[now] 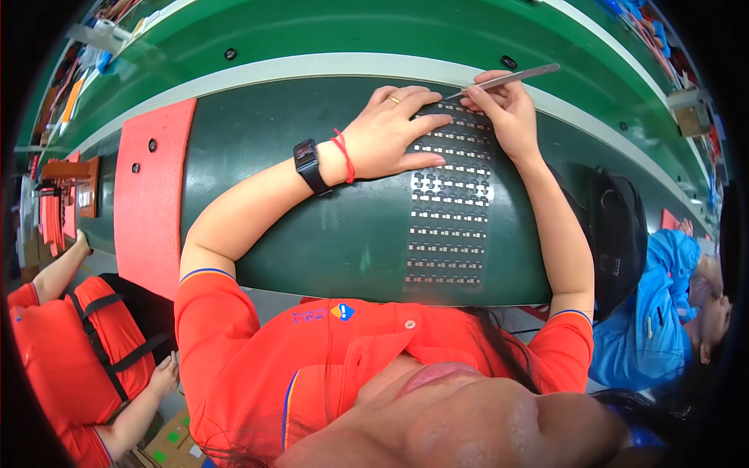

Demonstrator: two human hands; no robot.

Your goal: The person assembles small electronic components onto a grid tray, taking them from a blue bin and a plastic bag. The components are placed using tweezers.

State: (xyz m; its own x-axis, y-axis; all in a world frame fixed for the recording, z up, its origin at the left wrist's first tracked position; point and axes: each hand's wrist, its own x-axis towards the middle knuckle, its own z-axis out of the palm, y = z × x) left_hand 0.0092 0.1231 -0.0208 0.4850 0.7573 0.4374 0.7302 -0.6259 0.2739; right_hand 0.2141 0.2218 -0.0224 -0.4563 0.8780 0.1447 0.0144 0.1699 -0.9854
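Observation:
On the dark green table lies a clear sheet [449,222] carrying rows of small black and white pieces. My left hand [394,136] rests with its fingers apart across the sheet's far left part; a watch and a red string are on that wrist. Beyond it, at the sheet's far edge, my right hand [503,109] grips a pair of metal tweezers [530,74] like a pen. The tweezers slant, their back end up to the right and their points down at the far row. Whether the points hold a piece is too small to tell.
A pink foam mat [152,195] with two small black parts lies at the left. A black bag [616,238] is at the right table edge. More small black parts [509,62] lie on the green surface beyond the white rail [312,66]. Other people sit at both sides.

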